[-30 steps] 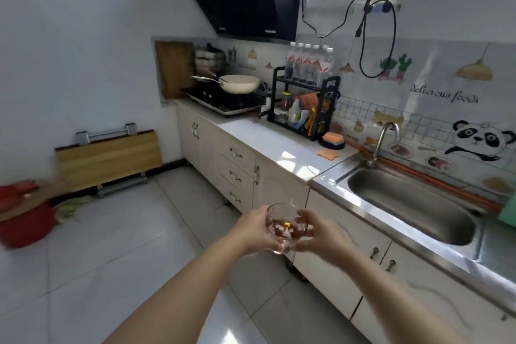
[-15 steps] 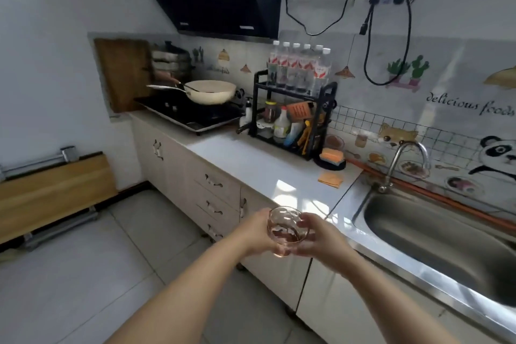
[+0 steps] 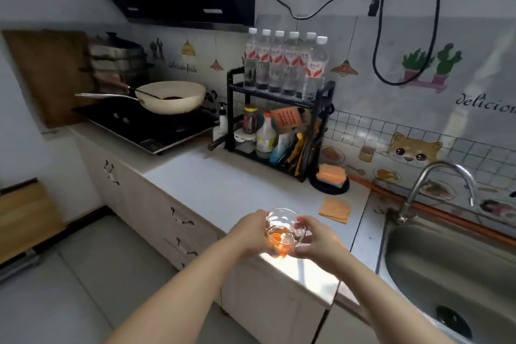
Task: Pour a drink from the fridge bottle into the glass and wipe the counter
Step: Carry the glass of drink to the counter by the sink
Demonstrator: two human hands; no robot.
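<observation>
So the whole view has swung in closer: the counter (image 3: 223, 184) now sits right under the hands, where a second ago they were out over the floor. Left hand (image 3: 248, 234) and right hand (image 3: 318, 246) are both wrapped round the glass (image 3: 284, 229), amber drink at the bottom, over the front edge. Looks ready to set down; orange cloth (image 3: 335, 209) lies nearby for wiping.

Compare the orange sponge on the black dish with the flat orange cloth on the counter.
The thick orange sponge sits raised on a round black dish; the thin flat orange cloth lies directly on the white counter. The sponge is nearer the wall, the cloth nearer the person. Both are orange and untouched.
</observation>
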